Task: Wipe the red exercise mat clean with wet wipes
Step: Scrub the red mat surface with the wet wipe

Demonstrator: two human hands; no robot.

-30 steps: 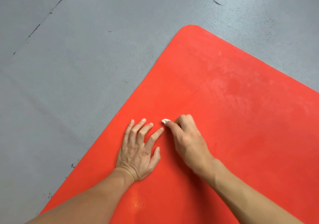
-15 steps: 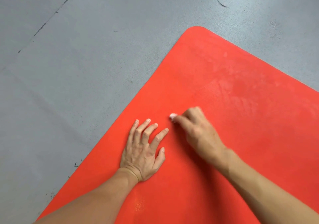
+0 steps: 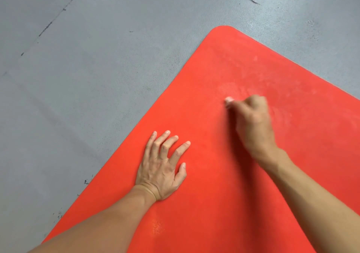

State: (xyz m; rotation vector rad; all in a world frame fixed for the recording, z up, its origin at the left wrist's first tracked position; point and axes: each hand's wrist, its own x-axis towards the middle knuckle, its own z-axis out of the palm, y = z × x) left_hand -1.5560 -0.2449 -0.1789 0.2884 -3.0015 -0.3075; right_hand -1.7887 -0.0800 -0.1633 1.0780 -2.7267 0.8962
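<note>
Where blurred, perhaps smears: red mat (image 3: 243,174), grey floor (image 3: 97,77)

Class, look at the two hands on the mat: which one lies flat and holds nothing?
The left hand: its fingers are spread flat on the mat. The right hand is curled around a white wipe.

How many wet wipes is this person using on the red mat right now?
1 that shows: a small white wipe bunched in the right hand, out on the red mat. The left hand lies flat, holding none. More could be hidden inside the fist.
</note>
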